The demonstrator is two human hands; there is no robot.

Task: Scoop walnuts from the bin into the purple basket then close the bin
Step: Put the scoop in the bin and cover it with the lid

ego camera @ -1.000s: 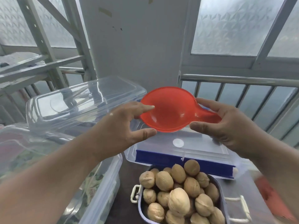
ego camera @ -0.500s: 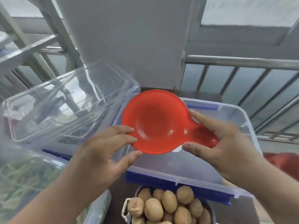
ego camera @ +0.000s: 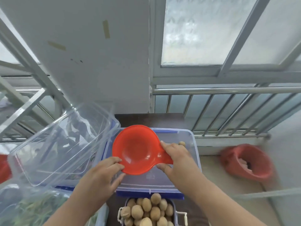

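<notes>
While both hands hold the empty red scoop (ego camera: 136, 150) over the bin (ego camera: 194, 154), right fingers (ego camera: 169, 148) pinching its handle, left fingers (ego camera: 112, 162) curled on the rim, the heaped purple basket (ego camera: 173, 207) sits below them; recommend lowering the scoop flat, then fitting the clear lid (ego camera: 61, 144).

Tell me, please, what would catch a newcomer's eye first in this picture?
The bright red scoop at centre, empty, held by the left hand and right hand above the clear bin. Next, the walnuts heaped in the purple basket at the bottom edge.
</notes>
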